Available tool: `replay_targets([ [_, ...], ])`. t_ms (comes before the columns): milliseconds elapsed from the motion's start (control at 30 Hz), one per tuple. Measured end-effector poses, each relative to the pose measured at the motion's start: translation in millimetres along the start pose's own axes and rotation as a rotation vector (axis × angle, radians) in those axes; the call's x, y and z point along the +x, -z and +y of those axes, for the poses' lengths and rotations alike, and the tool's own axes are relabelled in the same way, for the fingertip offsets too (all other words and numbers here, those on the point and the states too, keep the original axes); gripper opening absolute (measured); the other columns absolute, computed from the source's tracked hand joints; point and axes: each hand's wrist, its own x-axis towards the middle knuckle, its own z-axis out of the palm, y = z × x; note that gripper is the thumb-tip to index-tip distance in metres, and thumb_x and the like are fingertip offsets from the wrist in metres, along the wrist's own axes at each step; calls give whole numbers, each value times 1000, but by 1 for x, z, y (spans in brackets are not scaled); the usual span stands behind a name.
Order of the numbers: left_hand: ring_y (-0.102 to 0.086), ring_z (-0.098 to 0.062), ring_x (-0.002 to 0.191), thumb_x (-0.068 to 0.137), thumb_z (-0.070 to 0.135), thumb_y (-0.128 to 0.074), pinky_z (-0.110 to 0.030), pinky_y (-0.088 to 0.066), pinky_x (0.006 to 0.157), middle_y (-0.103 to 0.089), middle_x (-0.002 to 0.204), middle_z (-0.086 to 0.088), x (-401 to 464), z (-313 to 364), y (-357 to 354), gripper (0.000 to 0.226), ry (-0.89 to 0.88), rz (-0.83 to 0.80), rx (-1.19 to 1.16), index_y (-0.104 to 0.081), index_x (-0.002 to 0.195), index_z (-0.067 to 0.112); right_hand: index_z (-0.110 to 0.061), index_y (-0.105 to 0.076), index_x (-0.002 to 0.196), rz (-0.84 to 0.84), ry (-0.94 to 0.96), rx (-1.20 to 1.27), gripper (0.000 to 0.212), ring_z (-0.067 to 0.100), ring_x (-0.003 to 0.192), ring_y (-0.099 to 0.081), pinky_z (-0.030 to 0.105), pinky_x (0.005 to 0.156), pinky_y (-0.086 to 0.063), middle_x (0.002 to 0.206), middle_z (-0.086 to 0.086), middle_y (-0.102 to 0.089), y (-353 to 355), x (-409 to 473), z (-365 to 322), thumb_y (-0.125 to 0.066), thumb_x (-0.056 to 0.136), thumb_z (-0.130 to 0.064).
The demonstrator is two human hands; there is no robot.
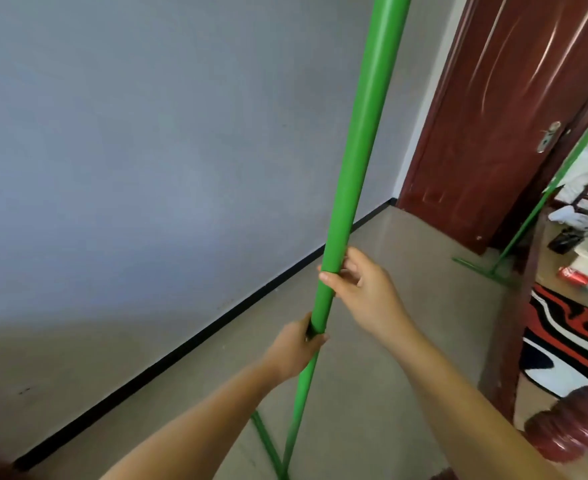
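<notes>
Green pole (358, 140), seen from the head camera, stands nearly upright and leans a little to the right, running from above the frame down between both forearms. The right hand (362, 289) grips its thick upper section, with the thumb across the front and the fingers curled round behind. Just below it, the left hand (296, 348) is wrapped round the pole where a black collar (310, 329) joins the thick section to a thinner one. Under the left hand the thin section drops to the floor (372, 393), where a green bar (266, 438) branches off it; that part is blurred.

Beyond and left of the hands is a grey wall (147, 133) with black skirting (188, 344) at its foot. Up and right of the right hand is a dark red door (493, 116) with a metal handle (549, 135). Further right leans a second green pole (542, 202) with a T-shaped foot, possibly a reflection. Near it lie a red can (575, 276) and a red, black and white rug (569, 341).
</notes>
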Motion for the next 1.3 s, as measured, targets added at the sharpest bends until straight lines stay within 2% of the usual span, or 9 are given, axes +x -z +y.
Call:
replay_targets([
  [100,-58,-30,97,86,25,-52,-40,-45,86,-63,104,-19,5,-27,40,13,32,52,-14,-50,94,15,-14,-57,93,-43,15,11,16,17,88,-65,48,85,-53,95,7,-70,-43,27,-10,-64,79,-14],
  [267,-57,-32,91,84,24,-53,-44,-47,85,-62,98,-20,13,-78,110,21,77,128,-44,-52,96,6,-18,-56,86,-106,49,5,12,22,88,-65,52,81,-53,93,8,-69,-120,74,-27,-65,78,-16],
  [400,-56,-31,88,85,20,-53,-37,-42,75,-61,91,-16,10,-118,164,13,123,221,-64,-48,91,10,-14,-55,90,-164,92,2,14,23,87,-65,51,79,-54,93,9,-68,-184,106,-45,-64,79,-17],
  [567,-58,-33,92,83,20,-54,-43,-46,82,-64,97,-21,-8,-169,228,20,196,363,-101,-52,96,5,-19,-54,88,-267,137,17,14,21,85,-65,49,80,-55,91,4,-67,-266,131,-70,-64,79,-16],
  [800,-59,-35,93,84,20,-53,-44,-46,84,-64,99,-23,-61,-224,294,21,331,607,-161,-51,99,4,-20,-52,90,-470,235,47,16,21,82,-65,48,76,-56,85,-2,-62,-374,139,-109,-64,79,-16],
  [967,-58,-35,90,84,18,-52,-45,-47,82,-63,94,-24,-106,-254,333,18,417,744,-170,-49,94,4,-22,-51,89,-594,295,78,16,20,78,-64,43,74,-57,84,-5,-61,-443,129,-139,-63,79,-17],
  [1167,-59,-28,90,84,16,-53,-37,-46,79,-64,96,-16,-142,-282,368,17,483,888,-166,-51,99,8,-20,-49,89,-710,375,69,15,17,76,-65,39,69,-57,86,-3,-61,-502,122,-167,-62,81,-19],
  [1300,-59,-29,91,85,16,-52,-36,-45,78,-63,97,-18,-157,-296,384,17,540,948,-151,-50,98,6,-20,-49,90,-771,411,73,15,19,78,-65,38,70,-57,87,-2,-62,-529,118,-180,-62,81,-20],
])
